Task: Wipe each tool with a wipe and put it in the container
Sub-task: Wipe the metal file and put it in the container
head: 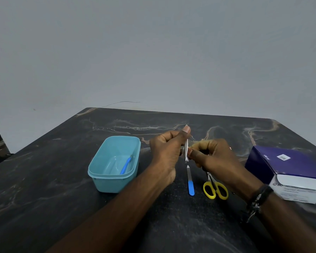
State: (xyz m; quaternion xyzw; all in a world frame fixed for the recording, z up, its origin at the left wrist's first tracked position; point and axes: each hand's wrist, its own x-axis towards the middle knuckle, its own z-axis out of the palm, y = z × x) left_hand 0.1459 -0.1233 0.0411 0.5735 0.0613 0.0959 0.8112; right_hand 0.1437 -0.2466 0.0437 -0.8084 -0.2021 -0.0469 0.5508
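Note:
Above the dark marble table, my left hand (167,148) and my right hand (212,157) both pinch a small white wipe packet (186,150) held on edge between them. The light blue plastic container (98,172) stands left of my hands with one blue-handled tool (126,166) lying inside. On the table below my hands lie a blue-handled metal file (190,183) and yellow-handled scissors (215,189), the scissors partly hidden by my right hand.
A purple and white box of wipes (290,172) sits at the right edge of the table (44,179). A plain grey wall rises behind the table's far edge. A dark bracelet is on my right wrist.

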